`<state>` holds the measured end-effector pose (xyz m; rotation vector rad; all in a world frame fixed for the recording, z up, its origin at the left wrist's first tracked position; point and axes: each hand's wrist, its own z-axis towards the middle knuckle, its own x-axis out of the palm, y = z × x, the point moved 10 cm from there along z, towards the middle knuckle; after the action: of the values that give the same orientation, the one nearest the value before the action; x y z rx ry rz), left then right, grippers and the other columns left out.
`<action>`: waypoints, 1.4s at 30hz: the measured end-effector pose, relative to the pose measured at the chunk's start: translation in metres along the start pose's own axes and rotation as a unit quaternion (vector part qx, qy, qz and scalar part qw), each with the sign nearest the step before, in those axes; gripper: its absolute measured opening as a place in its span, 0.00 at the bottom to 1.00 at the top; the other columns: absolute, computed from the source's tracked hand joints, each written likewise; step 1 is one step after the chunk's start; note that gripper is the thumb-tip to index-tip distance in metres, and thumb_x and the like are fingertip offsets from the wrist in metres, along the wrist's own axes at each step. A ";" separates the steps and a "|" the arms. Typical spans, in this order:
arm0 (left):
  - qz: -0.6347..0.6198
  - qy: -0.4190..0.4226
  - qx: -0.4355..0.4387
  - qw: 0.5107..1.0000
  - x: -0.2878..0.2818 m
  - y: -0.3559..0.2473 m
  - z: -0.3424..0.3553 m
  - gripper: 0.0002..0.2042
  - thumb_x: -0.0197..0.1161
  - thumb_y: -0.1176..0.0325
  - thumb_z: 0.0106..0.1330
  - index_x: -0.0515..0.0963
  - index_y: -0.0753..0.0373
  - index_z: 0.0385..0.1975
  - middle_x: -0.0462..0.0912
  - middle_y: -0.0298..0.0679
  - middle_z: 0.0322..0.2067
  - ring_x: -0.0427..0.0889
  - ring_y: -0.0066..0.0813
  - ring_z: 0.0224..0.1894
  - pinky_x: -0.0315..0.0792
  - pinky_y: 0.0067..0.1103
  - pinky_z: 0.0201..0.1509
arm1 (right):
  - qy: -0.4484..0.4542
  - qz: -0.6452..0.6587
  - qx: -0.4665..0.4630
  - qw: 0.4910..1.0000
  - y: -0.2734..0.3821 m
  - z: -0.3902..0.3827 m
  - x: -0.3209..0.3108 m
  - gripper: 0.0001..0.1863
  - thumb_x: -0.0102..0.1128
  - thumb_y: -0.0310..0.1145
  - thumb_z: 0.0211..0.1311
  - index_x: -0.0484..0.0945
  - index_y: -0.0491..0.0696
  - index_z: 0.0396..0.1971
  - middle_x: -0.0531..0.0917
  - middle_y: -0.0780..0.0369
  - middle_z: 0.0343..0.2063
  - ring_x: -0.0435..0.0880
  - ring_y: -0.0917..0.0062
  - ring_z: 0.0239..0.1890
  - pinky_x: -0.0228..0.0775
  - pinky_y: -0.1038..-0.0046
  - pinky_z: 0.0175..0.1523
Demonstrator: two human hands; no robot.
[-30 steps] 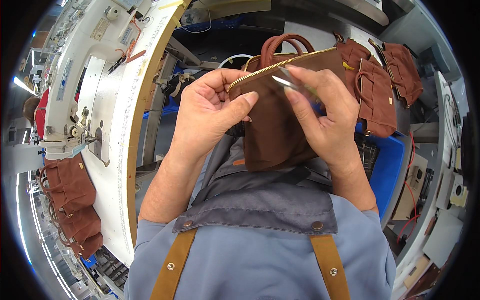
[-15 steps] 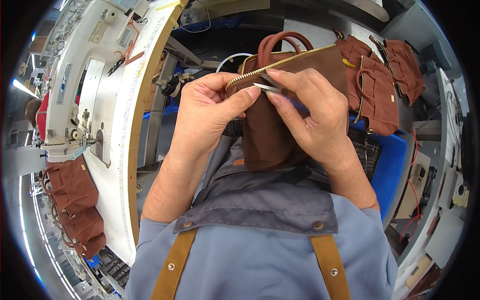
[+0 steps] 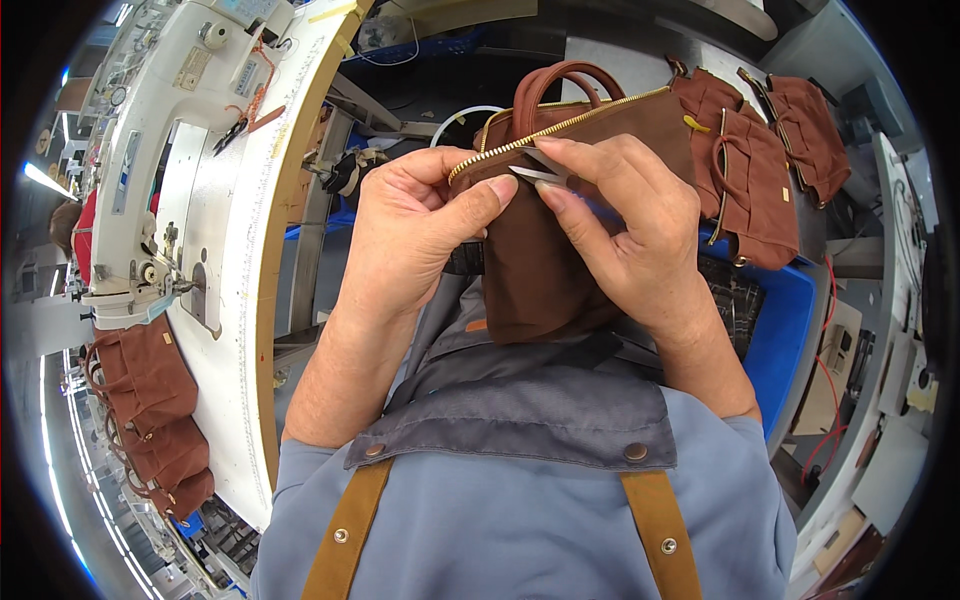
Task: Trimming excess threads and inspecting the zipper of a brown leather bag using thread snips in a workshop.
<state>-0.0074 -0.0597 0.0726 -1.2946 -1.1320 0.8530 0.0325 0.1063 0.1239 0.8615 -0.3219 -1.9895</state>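
Observation:
A brown fabric bag (image 3: 540, 275) with rolled handles (image 3: 560, 80) rests against my lap, its dark brown cloth facing me. A gold-toothed zipper (image 3: 580, 125) runs along its upper edge. My left hand (image 3: 405, 225) pinches the bag's left top corner between thumb and fingers, just below the zipper's end. Small metal thread snips (image 3: 532, 174) are gripped in my right hand (image 3: 640, 220). Their two pointed blades are parted and aim left at the cloth, close to my left thumb. The rest of the snips is mostly hidden by my right fingers.
On the left a white sewing machine (image 3: 150, 190) stands on a white table (image 3: 232, 390). Brown bags (image 3: 150, 375) hang beside that table's left edge. Several more brown bags (image 3: 760, 185) lie at right, above a blue bin (image 3: 785, 325). A red cord (image 3: 825, 370) dangles farther right.
Almost nothing has moved. My left fingertips sit slightly farther left, and the snips' blade tips show a little apart from my left thumb.

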 end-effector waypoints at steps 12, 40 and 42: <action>-0.018 0.010 -0.003 1.000 0.004 -0.001 -0.001 0.06 0.72 0.75 0.63 0.84 0.67 0.37 0.83 0.29 0.28 0.76 0.11 0.28 0.70 0.12 0.32 | -0.016 -0.048 -0.048 0.998 0.011 0.000 0.003 0.14 0.72 0.32 0.55 0.86 0.51 0.43 0.82 0.69 0.26 0.78 0.79 0.20 0.67 0.76 0.24; -0.023 0.012 -0.043 0.999 0.001 0.014 0.005 0.12 0.70 0.74 0.64 0.83 0.68 0.46 0.88 0.36 0.38 0.83 0.16 0.38 0.75 0.15 0.44 | 0.000 0.005 0.001 1.000 -0.013 -0.002 -0.002 0.15 0.73 0.34 0.56 0.86 0.51 0.44 0.83 0.66 0.27 0.81 0.74 0.23 0.70 0.74 0.28; -0.028 0.013 -0.041 0.999 0.001 0.014 0.005 0.12 0.70 0.74 0.64 0.83 0.68 0.46 0.88 0.36 0.39 0.83 0.17 0.38 0.75 0.16 0.45 | 0.000 0.002 0.005 1.000 -0.013 -0.002 -0.002 0.15 0.73 0.34 0.56 0.86 0.50 0.44 0.83 0.66 0.27 0.81 0.74 0.23 0.70 0.74 0.28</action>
<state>-0.0101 -0.0554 0.0590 -1.3317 -1.1886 0.7527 0.0259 0.1154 0.1162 0.8656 -0.3331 -1.9866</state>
